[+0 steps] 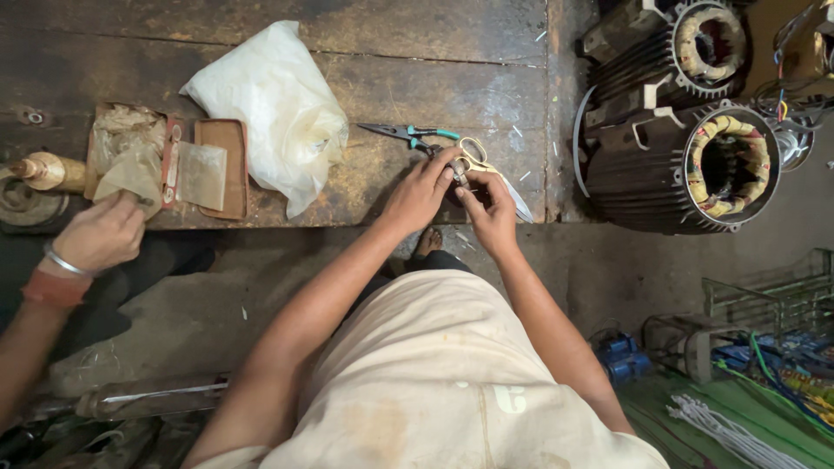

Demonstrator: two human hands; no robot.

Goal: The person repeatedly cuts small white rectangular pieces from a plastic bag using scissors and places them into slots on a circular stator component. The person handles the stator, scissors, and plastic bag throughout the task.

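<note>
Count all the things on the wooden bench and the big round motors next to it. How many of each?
Pliers: 1
Scissors: 1
White bag: 1
Open brown case: 1
Motors: 2
Total: 6
Both of the person's hands, left and right, pinch one small piece I can't make out.

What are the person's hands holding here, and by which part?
Both hands, left hand and right hand, pinch a small metallic piece between their fingertips at the bench edge; what it is cannot be told.
</note>
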